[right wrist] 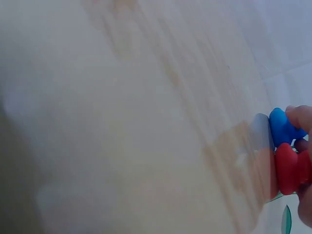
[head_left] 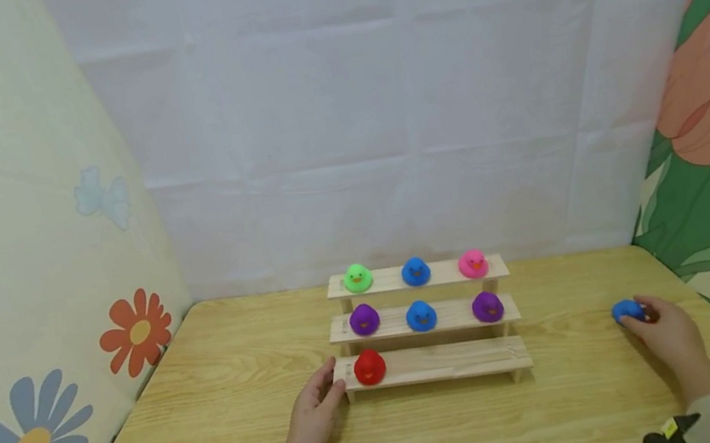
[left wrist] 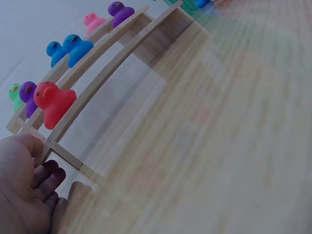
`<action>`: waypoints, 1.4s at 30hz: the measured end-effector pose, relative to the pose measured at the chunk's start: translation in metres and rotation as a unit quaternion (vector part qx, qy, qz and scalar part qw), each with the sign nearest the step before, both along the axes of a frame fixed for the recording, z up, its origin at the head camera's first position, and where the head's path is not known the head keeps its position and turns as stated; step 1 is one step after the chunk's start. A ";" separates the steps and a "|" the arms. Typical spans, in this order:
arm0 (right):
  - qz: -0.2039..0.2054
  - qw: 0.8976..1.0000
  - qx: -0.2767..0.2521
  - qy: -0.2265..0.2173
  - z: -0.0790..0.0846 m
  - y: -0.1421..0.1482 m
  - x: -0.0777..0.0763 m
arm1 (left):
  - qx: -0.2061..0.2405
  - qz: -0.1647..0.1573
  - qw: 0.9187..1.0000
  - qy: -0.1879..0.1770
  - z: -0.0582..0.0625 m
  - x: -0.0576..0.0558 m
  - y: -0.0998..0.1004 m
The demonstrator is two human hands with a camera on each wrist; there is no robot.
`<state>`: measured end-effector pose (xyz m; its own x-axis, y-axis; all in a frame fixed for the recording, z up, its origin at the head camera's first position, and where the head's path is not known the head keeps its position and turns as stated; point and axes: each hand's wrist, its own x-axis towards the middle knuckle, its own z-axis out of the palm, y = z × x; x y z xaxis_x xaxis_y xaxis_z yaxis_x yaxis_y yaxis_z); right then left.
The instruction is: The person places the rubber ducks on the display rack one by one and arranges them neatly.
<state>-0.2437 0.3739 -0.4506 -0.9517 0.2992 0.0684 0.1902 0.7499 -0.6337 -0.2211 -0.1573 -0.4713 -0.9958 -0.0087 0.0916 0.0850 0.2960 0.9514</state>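
Observation:
A three-step wooden display rack [head_left: 432,359] stands on the table. My left hand [head_left: 315,407] holds the left end of its lowest step, beside a red rubber duck [head_left: 370,368]. In the left wrist view, the thumb side meets the step's end and the other fingers [left wrist: 48,178] curl below. Off to the right, my right hand [head_left: 673,335] grips a blue rubber duck [head_left: 626,312] between thumb and fingers, low over the table. A second red duck [right wrist: 288,168] shows under that hand, close against the blue duck; I cannot tell if it is gripped too.
On the top step sit a green duck [head_left: 358,278], a blue duck [head_left: 416,271] and a pink duck [head_left: 473,264]. The middle step bears a purple duck [head_left: 364,320], a blue duck [head_left: 421,316] and another purple duck [head_left: 488,306]. A white cloth [head_left: 338,116] hangs behind the table.

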 end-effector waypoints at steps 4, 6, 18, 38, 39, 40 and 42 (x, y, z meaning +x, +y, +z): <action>0.009 1.000 0.011 -0.008 0.002 0.001 -0.001 | -0.002 -0.002 1.000 0.002 0.001 0.000 -0.001; 0.011 1.000 0.015 -0.009 0.002 0.001 -0.001 | -0.002 -0.001 1.000 0.001 0.001 0.000 0.000; 0.018 1.000 0.020 0.002 0.004 -0.001 -0.001 | -0.003 -0.002 1.000 0.003 0.000 -0.001 -0.001; 0.006 0.998 -0.058 -0.009 0.020 -0.016 0.000 | -0.001 -0.005 1.000 0.010 0.001 0.001 0.000; 0.010 0.998 -0.055 -0.001 0.022 -0.018 0.001 | -0.002 -0.005 1.000 0.010 0.001 0.001 0.000; 0.014 0.999 -0.050 0.007 0.024 -0.019 0.001 | -0.002 -0.005 1.000 0.010 0.001 0.001 0.000; 0.025 0.998 -0.042 0.025 0.026 -0.022 0.002 | -0.003 -0.005 1.000 0.010 0.002 0.001 0.000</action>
